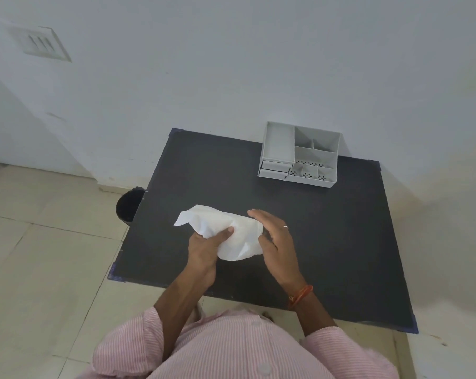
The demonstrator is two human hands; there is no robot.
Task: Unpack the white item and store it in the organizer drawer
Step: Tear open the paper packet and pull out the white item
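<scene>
Head view: left hand (206, 243) pinching the white packet (225, 233) at table (340, 255) centre, right hand (275, 239) open, flat along its three o'clock edge, organizer (299, 154) well apart at one o'clock, drawers shut; best peeling slowly, steadying the far end.

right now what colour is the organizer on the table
Light grey organizer, at the black table's far edge; seen in the head view.

No legible text, label or number anywhere (white wrapper (225, 233) plain).
</scene>
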